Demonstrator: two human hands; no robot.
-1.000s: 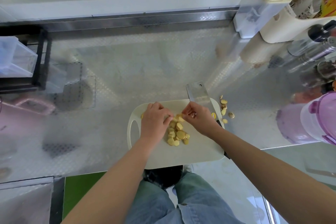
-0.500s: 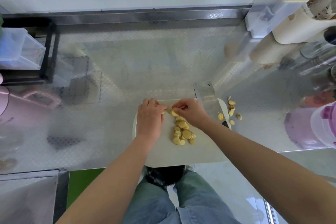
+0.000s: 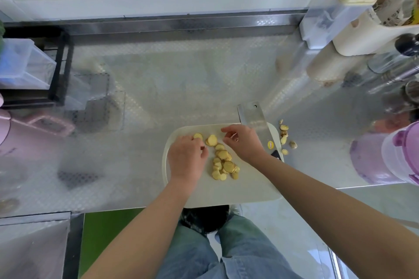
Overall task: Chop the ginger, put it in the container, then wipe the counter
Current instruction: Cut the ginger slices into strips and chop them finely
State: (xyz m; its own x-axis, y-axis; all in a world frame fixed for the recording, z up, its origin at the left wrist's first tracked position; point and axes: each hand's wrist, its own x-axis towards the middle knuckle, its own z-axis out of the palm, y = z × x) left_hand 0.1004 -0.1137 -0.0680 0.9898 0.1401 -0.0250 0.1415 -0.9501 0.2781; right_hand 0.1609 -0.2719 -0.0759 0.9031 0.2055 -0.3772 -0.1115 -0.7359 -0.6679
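A pile of yellow ginger slices (image 3: 223,165) lies in the middle of the white cutting board (image 3: 249,188), with two more slices (image 3: 212,140) set apart at its far edge. My left hand (image 3: 186,157) rests knuckles up on the board's left part, its curled fingertips touching the far-left slice (image 3: 198,136). My right hand (image 3: 243,142) hovers just right of the slices, fingers loosely bent, nothing between them. A cleaver (image 3: 251,116) lies flat on the board's far right corner, its handle hidden under my right wrist.
Ginger peel scraps (image 3: 285,140) lie on the steel counter (image 3: 181,75) right of the board. A purple lidded jug (image 3: 399,154) and bottles stand at the right. A black rack with clear containers (image 3: 22,63) and a pink jug (image 3: 34,129) stand at the left.
Both hands were pinching slices together at the board's far edge. They have drawn apart, leaving two slices laid out there, and my right hand has let go.
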